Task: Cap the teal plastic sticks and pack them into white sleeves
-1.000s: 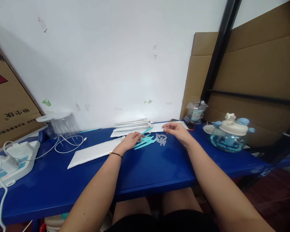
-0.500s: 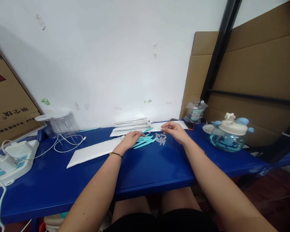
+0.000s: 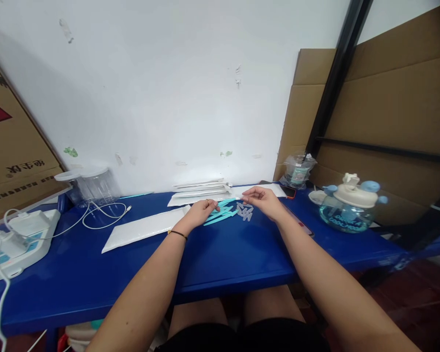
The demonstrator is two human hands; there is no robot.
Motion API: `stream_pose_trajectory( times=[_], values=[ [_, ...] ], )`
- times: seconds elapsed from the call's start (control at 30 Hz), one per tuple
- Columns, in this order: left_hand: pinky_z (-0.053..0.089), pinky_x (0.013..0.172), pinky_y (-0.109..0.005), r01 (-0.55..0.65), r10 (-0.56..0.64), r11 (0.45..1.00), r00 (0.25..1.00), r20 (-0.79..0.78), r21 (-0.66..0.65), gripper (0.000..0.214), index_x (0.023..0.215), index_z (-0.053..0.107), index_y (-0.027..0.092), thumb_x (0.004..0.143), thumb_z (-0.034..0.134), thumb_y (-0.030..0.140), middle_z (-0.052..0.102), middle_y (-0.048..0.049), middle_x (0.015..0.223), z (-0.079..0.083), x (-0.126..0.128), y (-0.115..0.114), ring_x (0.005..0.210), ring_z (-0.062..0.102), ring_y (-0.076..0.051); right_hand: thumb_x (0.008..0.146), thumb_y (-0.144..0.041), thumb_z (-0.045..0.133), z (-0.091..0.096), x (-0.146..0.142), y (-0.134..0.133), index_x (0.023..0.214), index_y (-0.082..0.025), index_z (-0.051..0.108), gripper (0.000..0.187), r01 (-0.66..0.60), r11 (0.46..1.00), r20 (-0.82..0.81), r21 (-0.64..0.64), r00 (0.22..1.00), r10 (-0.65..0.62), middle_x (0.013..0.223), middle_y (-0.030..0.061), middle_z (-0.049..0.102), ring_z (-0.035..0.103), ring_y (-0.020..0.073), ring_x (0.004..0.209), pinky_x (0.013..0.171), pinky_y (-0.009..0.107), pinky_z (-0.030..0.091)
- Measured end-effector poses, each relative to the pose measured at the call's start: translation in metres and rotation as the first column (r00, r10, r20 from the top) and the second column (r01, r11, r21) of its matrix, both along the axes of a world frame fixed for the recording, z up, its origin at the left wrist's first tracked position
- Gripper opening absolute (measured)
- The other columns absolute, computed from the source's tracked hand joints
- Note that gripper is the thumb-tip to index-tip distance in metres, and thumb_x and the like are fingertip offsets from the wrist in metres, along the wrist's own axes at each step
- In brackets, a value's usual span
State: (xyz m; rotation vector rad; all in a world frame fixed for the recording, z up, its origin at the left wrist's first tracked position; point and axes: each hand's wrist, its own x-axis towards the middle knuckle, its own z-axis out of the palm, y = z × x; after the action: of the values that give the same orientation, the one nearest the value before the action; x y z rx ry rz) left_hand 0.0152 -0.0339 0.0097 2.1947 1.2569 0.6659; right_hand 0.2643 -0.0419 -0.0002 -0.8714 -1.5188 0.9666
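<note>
My left hand (image 3: 201,212) rests on the blue table (image 3: 220,254), fingers curled in a pinch round a teal plastic stick (image 3: 225,202) that points up and right. Several more teal sticks (image 3: 220,216) lie in a loose pile beside it. My right hand (image 3: 264,199) is just to the right, fingers pinched over the stick's far end, where a small clear cap seems to sit. A little heap of clear caps (image 3: 245,211) lies below the right hand.
A long white padded sheet (image 3: 143,230) lies left of the pile, stacked white packets (image 3: 201,191) behind it. Clear jars (image 3: 91,187), a white cable (image 3: 102,215) and a white device (image 3: 16,240) stand at left. A blue water jug (image 3: 348,203), phone (image 3: 288,191) and cardboard (image 3: 381,107) are at right.
My right hand has shifted slightly left, closer to the tip of the teal stick held by my left hand. The left hand stayed in place.
</note>
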Motion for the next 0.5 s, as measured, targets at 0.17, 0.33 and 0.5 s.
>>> stream_pose_trajectory(
  times=[0.17, 0.33, 0.5],
  values=[
    [0.031, 0.053, -0.023, 0.021, -0.021, 1.0, 1.0, -0.002, 0.013, 0.054, 0.086, 0.066, 0.018, 0.084, 0.03, 0.058, 0.05, 0.0002, 0.063, -0.0022, 0.0007, 0.001, 0.055, 0.041, -0.012, 0.063, -0.04, 0.073, -0.0024, -0.0038, -0.0004, 0.085, -0.015, 0.065, 0.034, -0.035, 0.999, 0.051, -0.01, 0.998, 0.036, 0.068, 0.0037, 0.068, 0.064, 0.0167, 0.067, 0.07, 0.033, 0.051],
    [0.03, 0.053, -0.023, 0.053, -0.052, 0.998, 0.998, -0.029, 0.018, 0.055, 0.085, 0.067, 0.018, 0.084, 0.031, 0.058, 0.05, 0.0, 0.062, -0.0029, 0.0019, 0.0003, 0.054, 0.041, -0.012, 0.064, -0.041, 0.072, -0.0047, -0.0071, -0.0004, 0.087, -0.015, 0.064, 0.035, -0.068, 0.998, 0.095, -0.016, 0.993, 0.069, 0.068, 0.0039, 0.067, 0.064, 0.0165, 0.067, 0.07, 0.032, 0.051],
    [0.028, 0.05, -0.024, -0.001, 0.001, 1.0, 0.999, -0.033, 0.013, 0.056, 0.085, 0.067, 0.017, 0.082, 0.032, 0.06, 0.048, -0.0001, 0.058, -0.0033, -0.0007, 0.0023, 0.052, 0.04, -0.013, 0.062, -0.042, 0.073, -0.0021, -0.0019, 0.0003, 0.084, -0.015, 0.064, 0.035, 0.029, 0.999, 0.055, 0.026, 0.998, -0.03, 0.066, 0.0036, 0.065, 0.062, 0.0156, 0.063, 0.067, 0.031, 0.05]
  ],
)
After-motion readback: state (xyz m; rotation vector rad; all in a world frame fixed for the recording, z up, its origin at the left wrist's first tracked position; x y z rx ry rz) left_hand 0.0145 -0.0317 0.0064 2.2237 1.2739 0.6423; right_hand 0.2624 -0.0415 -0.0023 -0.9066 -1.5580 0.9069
